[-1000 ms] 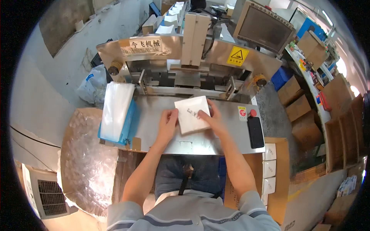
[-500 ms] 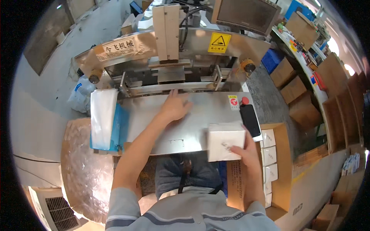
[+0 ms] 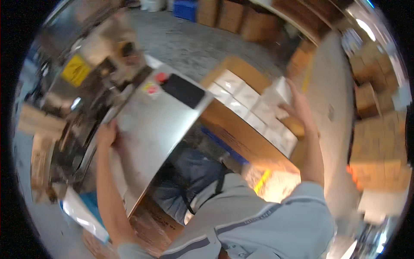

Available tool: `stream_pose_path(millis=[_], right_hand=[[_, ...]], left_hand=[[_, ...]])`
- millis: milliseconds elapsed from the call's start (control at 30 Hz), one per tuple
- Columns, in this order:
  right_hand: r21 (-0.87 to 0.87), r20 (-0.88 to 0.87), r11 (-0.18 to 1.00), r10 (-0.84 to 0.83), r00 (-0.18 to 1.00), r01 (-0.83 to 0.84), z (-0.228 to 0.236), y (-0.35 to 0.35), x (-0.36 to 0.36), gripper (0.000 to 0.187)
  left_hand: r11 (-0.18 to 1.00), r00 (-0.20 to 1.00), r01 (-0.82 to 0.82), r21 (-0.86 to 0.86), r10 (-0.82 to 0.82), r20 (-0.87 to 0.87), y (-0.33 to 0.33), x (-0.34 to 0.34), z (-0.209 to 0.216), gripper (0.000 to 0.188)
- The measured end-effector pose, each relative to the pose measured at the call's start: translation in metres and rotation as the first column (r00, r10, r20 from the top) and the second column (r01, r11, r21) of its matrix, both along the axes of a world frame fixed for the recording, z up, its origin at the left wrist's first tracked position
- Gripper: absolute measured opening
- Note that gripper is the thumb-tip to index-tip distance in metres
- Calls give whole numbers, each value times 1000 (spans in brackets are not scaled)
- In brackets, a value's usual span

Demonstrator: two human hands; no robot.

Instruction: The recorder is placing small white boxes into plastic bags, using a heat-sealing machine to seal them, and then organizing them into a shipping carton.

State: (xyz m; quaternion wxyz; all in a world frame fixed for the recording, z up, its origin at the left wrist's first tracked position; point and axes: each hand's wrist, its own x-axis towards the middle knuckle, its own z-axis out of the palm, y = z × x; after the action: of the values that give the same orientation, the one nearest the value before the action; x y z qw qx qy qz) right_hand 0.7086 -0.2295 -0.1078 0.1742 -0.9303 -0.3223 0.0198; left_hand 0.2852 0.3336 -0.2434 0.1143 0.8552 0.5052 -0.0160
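My right hand [image 3: 297,105] is closed around a small white box [image 3: 275,91]. It holds the box above the far right part of an open carton [image 3: 239,131], in which rows of similar white boxes [image 3: 246,96] stand. Whether the held box touches those below, I cannot tell. On the left, my left hand [image 3: 108,133] rests at the machine edge of the metal worktop [image 3: 148,129]. Its fingers look apart and nothing shows in them, though they are blurred.
A black phone [image 3: 184,90] and a red button [image 3: 161,77] are on the worktop's far corner. The machine [image 3: 82,112] stands left. A blue holder with clear bags [image 3: 84,213] sits lower left. Stacked cartons [image 3: 379,146] line the right, and a blue crate [image 3: 185,9] stands far back.
The view has swung to the right. My right hand has carried the white box from above the worktop's front edge to over the carton. My left hand stays at the machine side of the worktop.
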Motion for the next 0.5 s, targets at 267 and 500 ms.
stream_pose_path(millis=[267, 500], right_hand=[[-394, -275, 908, 32, 961, -143, -97, -84, 97, 70], [-346, -130, 934, -144, 981, 92, -273, -127, 75, 48]], left_hand=[[965, 952, -83, 250, 2, 307, -36, -17, 13, 31], [964, 906, -138, 227, 31, 421, -81, -51, 14, 27]])
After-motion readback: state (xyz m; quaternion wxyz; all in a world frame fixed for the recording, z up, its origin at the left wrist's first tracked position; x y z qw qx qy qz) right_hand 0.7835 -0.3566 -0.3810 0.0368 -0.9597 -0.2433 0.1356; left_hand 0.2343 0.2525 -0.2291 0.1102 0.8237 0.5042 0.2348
